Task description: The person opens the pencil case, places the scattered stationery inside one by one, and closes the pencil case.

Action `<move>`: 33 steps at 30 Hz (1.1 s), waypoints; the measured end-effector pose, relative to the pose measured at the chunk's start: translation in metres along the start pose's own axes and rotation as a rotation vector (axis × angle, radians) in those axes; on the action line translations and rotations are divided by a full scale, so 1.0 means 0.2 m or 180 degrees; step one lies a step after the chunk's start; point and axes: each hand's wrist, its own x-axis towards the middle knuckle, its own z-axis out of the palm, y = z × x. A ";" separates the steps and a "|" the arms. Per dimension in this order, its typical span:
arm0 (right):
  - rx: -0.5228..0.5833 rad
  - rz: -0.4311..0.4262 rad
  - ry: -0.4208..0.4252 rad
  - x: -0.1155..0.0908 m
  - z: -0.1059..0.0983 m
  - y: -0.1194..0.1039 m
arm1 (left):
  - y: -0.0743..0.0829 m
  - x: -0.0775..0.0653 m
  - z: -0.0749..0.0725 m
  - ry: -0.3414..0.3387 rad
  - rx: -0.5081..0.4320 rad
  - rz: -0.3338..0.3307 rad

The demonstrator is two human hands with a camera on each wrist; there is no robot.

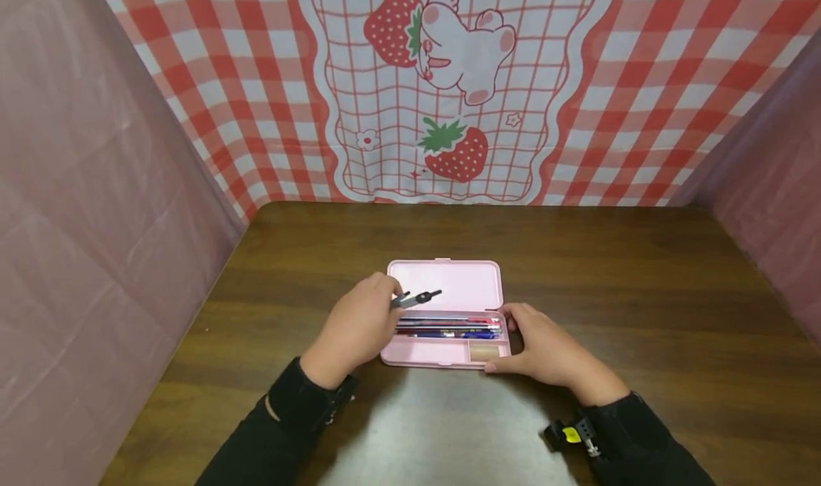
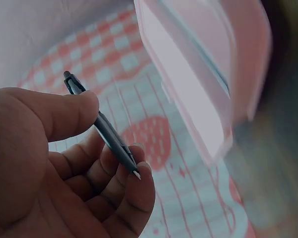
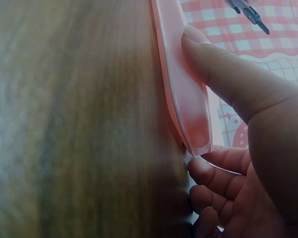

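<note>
My left hand (image 1: pixel 360 323) pinches a dark grey drawing compass (image 1: pixel 423 298) between thumb and fingers, above the left part of an open pink pencil case (image 1: pixel 423 355). In the left wrist view, the compass (image 2: pixel 111 135) slants across the fingers with its pointed tip near the fingertips. My right hand (image 1: pixel 545 345) grips the right end of the case, thumb at the front edge and fingers around the far corner. Several pens and pencils (image 1: pixel 449 328) lie lengthwise in the case's long compartment. A tan block (image 1: pixel 484 353) fills the small front right compartment.
The case's lid (image 1: pixel 445 283) is laid back toward the far side. Under it is a brown wooden table (image 1: pixel 609 272). A red-and-white checked cloth (image 1: pixel 256 80) with strawberries hangs behind, and pinkish curtains (image 1: pixel 96 222) flank both sides.
</note>
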 end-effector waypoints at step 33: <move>0.0021 0.0004 0.0017 0.00 0.00 0.01 | 0.16 -0.04 0.20 -0.0711 0.0929 0.0590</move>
